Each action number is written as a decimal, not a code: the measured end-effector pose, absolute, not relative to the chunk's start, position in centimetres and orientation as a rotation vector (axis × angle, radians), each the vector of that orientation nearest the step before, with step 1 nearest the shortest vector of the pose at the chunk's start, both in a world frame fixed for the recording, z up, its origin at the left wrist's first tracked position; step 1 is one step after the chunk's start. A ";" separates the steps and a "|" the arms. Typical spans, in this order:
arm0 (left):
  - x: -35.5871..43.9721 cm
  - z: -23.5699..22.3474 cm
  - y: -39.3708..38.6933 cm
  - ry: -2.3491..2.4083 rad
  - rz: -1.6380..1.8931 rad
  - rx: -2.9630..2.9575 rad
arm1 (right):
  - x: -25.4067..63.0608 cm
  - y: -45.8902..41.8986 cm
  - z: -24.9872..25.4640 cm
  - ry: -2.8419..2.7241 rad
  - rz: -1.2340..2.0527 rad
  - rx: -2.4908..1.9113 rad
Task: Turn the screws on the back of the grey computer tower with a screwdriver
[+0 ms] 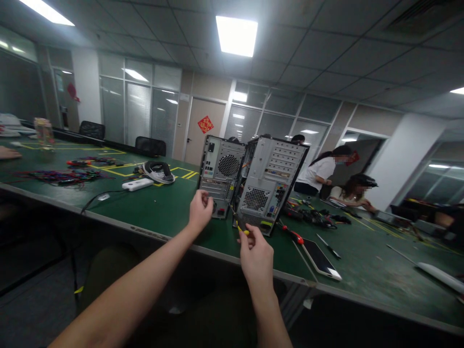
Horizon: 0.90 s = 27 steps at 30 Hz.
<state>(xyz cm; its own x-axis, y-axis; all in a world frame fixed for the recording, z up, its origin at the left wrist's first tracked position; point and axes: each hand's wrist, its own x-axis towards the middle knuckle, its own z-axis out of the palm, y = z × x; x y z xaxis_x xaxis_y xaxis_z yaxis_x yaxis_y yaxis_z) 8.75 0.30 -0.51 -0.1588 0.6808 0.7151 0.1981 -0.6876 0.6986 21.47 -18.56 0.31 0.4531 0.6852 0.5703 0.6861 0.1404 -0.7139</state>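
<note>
- R hand is gripping a yellow-and-black driver by its yellow end, fingertips pinching, prob. for fine control; shaft is pointing up & L, twd the gap btwn the PCs. Tip contact: can't tell.
- L hand is hovering at or just beside the lower L side of L PC, fingers curling in; can't tell if it's pinching smth small or touching the case. Prob. keeping close to steady or feel the case.
- L PC & R PC are standing upright side by side nr the front edge of the counter, backs w/ ports & vents facing the person, prob. so the rear panels are within easy reach.
- Red driver is lying just R of R PC, handle twd the phone, prob. as a handy spare.
- Phone is lying flat nr the front edge, R of the PCs, out of the hands' way.
- Cables are lying in a heap farther back, R of R PC; power strip is lying off to the L, prob. leaving elbow room.
</note>
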 end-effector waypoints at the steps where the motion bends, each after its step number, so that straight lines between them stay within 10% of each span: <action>1: 7.7 -0.2 1.0 1.037 1.964 1.744 | 21.5 -18.5 0.3 -1.226 0.026 -1.556; 27: 1.7 -4.5 6.6 1.224 1.036 2.231 | 20.9 -18.8 0.3 -1.243 0.014 -1.582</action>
